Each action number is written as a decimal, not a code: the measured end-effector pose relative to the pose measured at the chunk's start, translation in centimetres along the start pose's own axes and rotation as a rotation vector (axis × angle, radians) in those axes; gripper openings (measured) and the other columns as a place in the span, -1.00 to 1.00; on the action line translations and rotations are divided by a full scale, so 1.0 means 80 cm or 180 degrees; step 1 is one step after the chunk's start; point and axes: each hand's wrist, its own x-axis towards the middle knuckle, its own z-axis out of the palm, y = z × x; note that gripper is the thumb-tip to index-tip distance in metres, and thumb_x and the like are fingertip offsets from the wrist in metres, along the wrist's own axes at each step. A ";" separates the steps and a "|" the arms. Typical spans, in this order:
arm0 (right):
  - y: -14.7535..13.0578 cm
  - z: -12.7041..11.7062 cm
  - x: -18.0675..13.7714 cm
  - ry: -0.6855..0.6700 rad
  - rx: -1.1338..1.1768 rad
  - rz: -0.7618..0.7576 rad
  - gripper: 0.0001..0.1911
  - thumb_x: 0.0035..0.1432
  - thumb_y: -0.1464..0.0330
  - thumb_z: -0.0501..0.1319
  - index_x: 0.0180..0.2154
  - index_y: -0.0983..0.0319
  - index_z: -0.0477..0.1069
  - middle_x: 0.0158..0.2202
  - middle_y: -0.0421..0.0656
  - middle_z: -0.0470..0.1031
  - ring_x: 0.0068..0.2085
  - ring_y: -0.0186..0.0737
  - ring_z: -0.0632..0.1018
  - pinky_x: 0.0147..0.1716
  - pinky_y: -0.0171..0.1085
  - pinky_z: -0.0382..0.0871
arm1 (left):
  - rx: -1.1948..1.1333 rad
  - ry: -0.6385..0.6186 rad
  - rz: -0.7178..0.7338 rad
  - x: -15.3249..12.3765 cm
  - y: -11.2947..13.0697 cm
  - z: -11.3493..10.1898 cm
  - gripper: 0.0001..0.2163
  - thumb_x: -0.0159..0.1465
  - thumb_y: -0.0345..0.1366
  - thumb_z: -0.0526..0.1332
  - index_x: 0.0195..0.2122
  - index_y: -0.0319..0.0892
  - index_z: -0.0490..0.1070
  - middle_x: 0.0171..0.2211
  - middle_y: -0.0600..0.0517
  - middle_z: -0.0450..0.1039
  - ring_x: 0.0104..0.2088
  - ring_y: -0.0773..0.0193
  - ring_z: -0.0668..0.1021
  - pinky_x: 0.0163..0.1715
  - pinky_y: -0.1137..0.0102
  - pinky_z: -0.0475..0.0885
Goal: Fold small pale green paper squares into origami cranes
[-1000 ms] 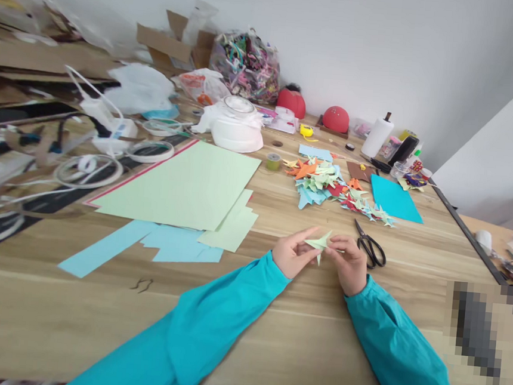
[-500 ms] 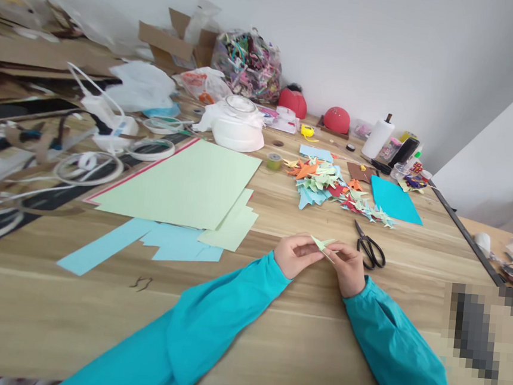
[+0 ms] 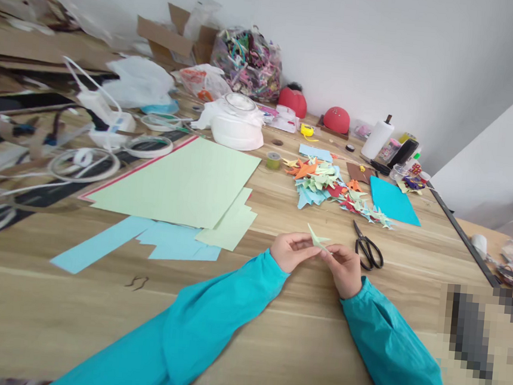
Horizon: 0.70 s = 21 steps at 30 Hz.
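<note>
Between my two hands, a small pale green folded paper crane (image 3: 317, 238) is held above the wooden table. My left hand (image 3: 292, 251) pinches it from the left with thumb and fingers. From the right, the thumb and fingers of my right hand (image 3: 342, 267) grip its lower edge. Black scissors (image 3: 367, 246) lie just beyond my right hand. A heap of folded paper cranes (image 3: 318, 183) in orange, green, blue and red sits farther back. To the left are large light green paper sheets (image 3: 181, 180) with blue paper pieces (image 3: 180, 243) partly under them.
A turquoise sheet (image 3: 394, 200) lies at the right, near a white roll (image 3: 377, 140). A tape roll (image 3: 273, 160) and a yellow tape measure (image 3: 307, 130) stand behind. Cables and a power strip (image 3: 113, 129) clutter the left, with a cardboard box (image 3: 166, 38) and bags at the back.
The paper crane has turned between my fingers, so one point now sticks up and another points right. Both hands stay close together on it. The view has shifted slightly.
</note>
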 end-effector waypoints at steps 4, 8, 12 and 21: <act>-0.006 0.000 0.000 -0.0126 0.0047 0.0037 -0.87 -0.06 0.26 0.26 -0.49 0.19 0.47 -0.51 -0.18 0.52 -0.43 -0.21 0.51 -0.33 -0.19 0.41 | -0.0182 -0.0002 -0.0169 0.002 -0.003 0.001 -0.60 -0.23 -0.19 0.39 -0.37 -0.32 0.48 -0.46 -0.06 0.54 -0.46 0.19 0.56 -0.45 0.34 0.50; -0.001 -0.006 0.000 -0.0035 -0.0080 0.0071 -0.81 0.04 0.27 0.19 -0.53 0.20 0.47 -0.57 -0.21 0.48 -0.47 -0.27 0.46 -0.38 -0.26 0.35 | -0.0265 0.0028 -0.0206 0.003 0.002 -0.002 -0.64 -0.17 -0.21 0.37 -0.36 -0.32 0.47 -0.48 -0.04 0.53 -0.46 0.21 0.55 -0.42 0.33 0.50; 0.003 -0.010 0.001 -0.0045 0.0062 0.0119 -0.83 0.03 0.29 0.18 -0.50 0.20 0.48 -0.57 -0.22 0.48 -0.50 -0.30 0.43 -0.44 -0.30 0.31 | -0.0539 -0.0129 -0.0381 0.003 0.005 -0.003 -0.68 -0.17 -0.23 0.38 -0.42 -0.32 0.46 -0.55 -0.01 0.50 -0.49 0.25 0.54 -0.41 0.31 0.49; -0.006 -0.007 0.000 -0.0214 -0.0041 0.0229 -0.81 0.00 0.29 0.21 -0.56 0.23 0.47 -0.58 -0.20 0.48 -0.48 -0.28 0.45 -0.39 -0.29 0.32 | -0.0610 -0.0025 -0.0432 0.002 0.005 -0.001 -0.65 -0.21 -0.24 0.40 -0.41 -0.31 0.47 -0.52 0.01 0.49 -0.52 0.31 0.51 -0.43 0.34 0.49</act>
